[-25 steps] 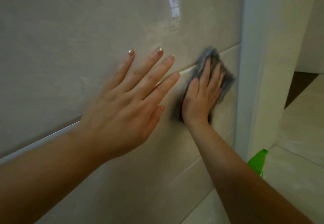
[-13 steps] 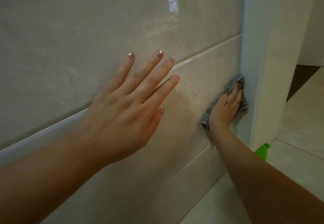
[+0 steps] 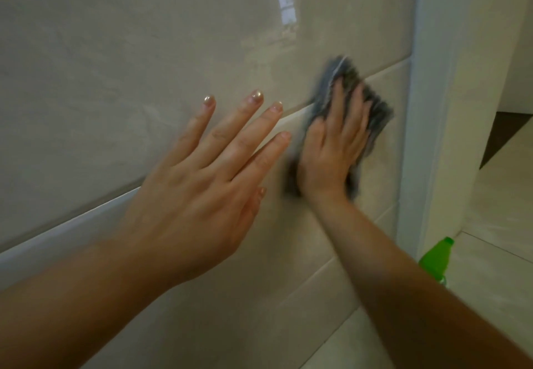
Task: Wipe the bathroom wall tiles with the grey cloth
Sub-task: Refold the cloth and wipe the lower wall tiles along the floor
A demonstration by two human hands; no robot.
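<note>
The chief risk, as I judge it, is the grey cloth [image 3: 373,109] slipping out from under the right hand [image 3: 331,152]. That hand does not grasp it: the fingers lie straight and flat on top, pressing it to the wall tiles [image 3: 115,65], so only pressure holds it. The cloth looks bunched and blurred with motion, and a fast stroke over the glossy tile could drag it loose or fold it so that bare fingers rub the wall. It sits across the grout line [image 3: 294,109] between the upper and middle tiles, near the pale corner post [image 3: 427,109] on the right; a wide sweep that way could knock the knuckles on the post's edge. A green bottle [image 3: 435,259] stands on the floor [image 3: 496,253] by the foot of the post, just beside the right forearm, and a low pass could tip it.

The right arm reaches up and forward from the lower right, wrist bent back, palm to the wall. The left hand [image 3: 202,189] comes in from the lower left, holding nothing, fingers spread and straight, palm facing the tile just beside the cloth; whether it touches the wall I cannot tell
</note>
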